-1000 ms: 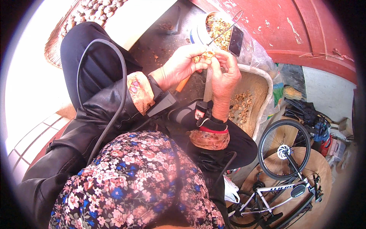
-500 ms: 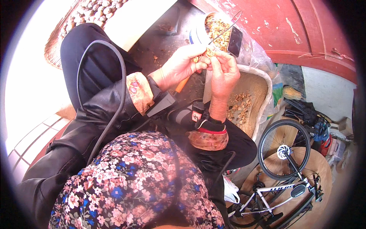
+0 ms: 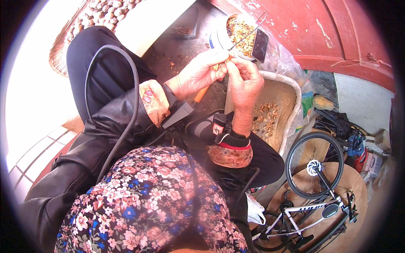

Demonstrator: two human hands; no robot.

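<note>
My left hand and my right hand meet above my lap, fingertips pinched together on a small brown nut. An orange tool handle sticks out below my left palm. Just beyond my fingers stands a white bucket filled with brown shelled pieces, its thin wire handle raised. A woven basket holding broken shells sits right beside my right forearm.
A flat woven tray with several whole nuts lies at the upper left. A red door is behind the bucket. A small white bicycle lies at the lower right beside clutter. A black cable loops over my left arm.
Both hands stay together on the nut; the fingers have shifted slightly. Nothing else has moved.
</note>
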